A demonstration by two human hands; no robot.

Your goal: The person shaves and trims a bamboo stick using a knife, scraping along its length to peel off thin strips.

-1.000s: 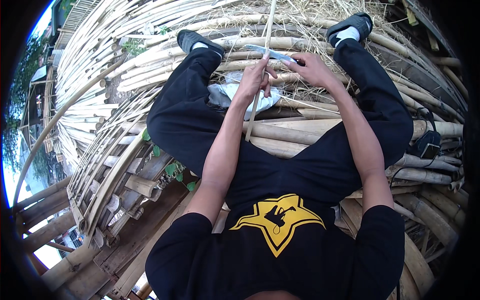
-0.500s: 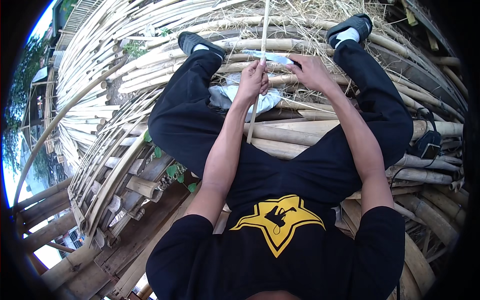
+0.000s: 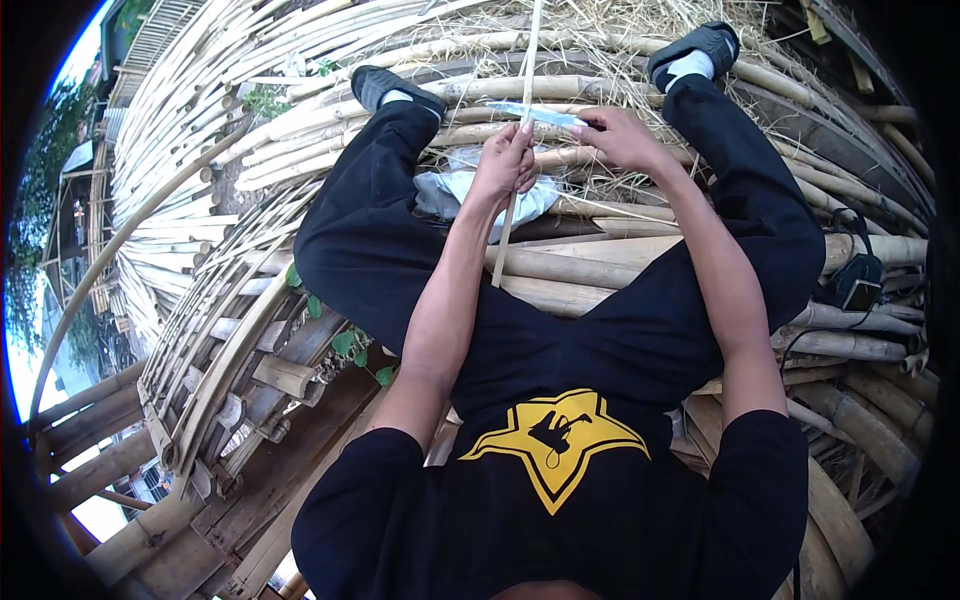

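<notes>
Closed around a long thin bamboo strip (image 3: 531, 65), my left hand (image 3: 506, 163) holds it between my spread legs. The strip runs from beyond the far edge of the view down to a bamboo pole near my lap. My right hand (image 3: 624, 140) grips a knife (image 3: 545, 114) by its handle, which my fingers mostly hide. The knife's bluish, shiny blade points left and lies across the strip, just beyond my left thumb. Below my left hand sits a crumpled whitish plastic bag (image 3: 440, 192), partly covered by my wrist.
Bamboo poles (image 3: 590, 268) lie under and around me. Straw-like shavings (image 3: 610, 60) are scattered at the far side. Stacked split bamboo (image 3: 225, 350) stands at the left, near green leaves (image 3: 345, 343). A small dark device with a strap (image 3: 858, 285) rests right of my knee.
My right hand and the knife have shifted very slightly, with the hand's angle a little changed. My left hand still holds the strip in nearly the same place.
</notes>
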